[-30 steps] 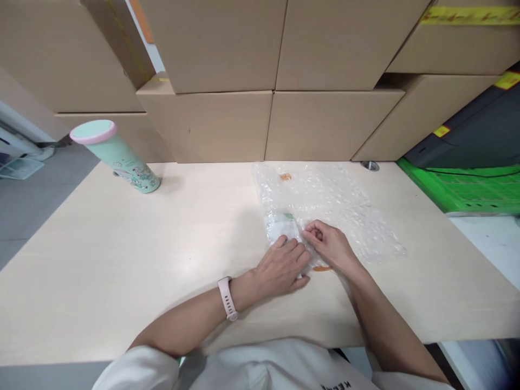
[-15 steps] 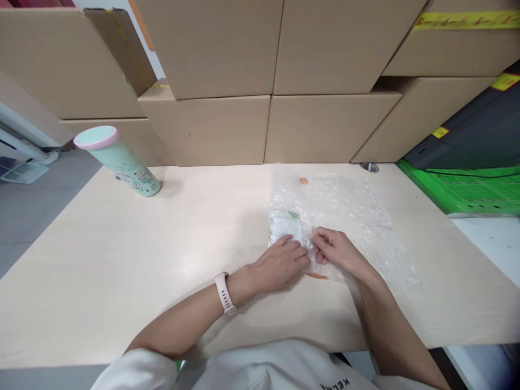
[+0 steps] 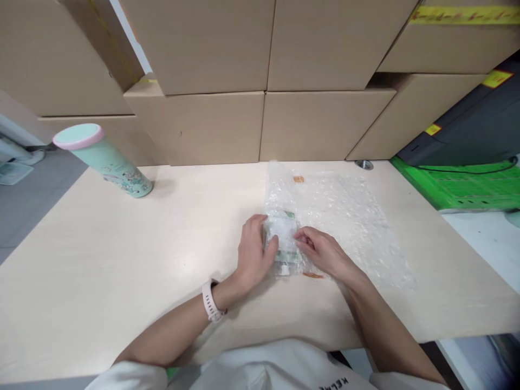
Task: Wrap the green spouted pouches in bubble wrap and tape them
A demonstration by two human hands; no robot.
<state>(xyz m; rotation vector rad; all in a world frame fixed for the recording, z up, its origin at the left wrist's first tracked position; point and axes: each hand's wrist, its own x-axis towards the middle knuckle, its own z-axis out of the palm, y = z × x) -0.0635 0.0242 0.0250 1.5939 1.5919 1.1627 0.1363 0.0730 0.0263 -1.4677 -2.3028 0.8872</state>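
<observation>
A small flat packet [image 3: 282, 232], white with green ends, lies under a layer of clear bubble wrap [image 3: 345, 216] on the table. My left hand [image 3: 254, 252] rests against the packet's left edge, thumb apart from the fingers and lying over the wrap. From the right, my right hand [image 3: 323, 252] pinches the bubble wrap along the packet's right edge. The wrap spreads flat to the right and behind, with orange marks at its back and front edges. A white watch band [image 3: 210, 300] circles my left wrist.
A mint-green tumbler [image 3: 109, 165] with a pink rim stands at the back left. Cardboard boxes [image 3: 215, 130] are stacked behind the table [image 3: 154, 260]. At the right are a green crate [image 3: 467, 187], a dark bin [image 3: 471, 119] and a round metal table fitting [image 3: 364, 164].
My left hand has slid left off the packet's front to its left edge, opening its thumb and uncovering the packet. My right hand has shifted slightly left. The view has turned a little right.
</observation>
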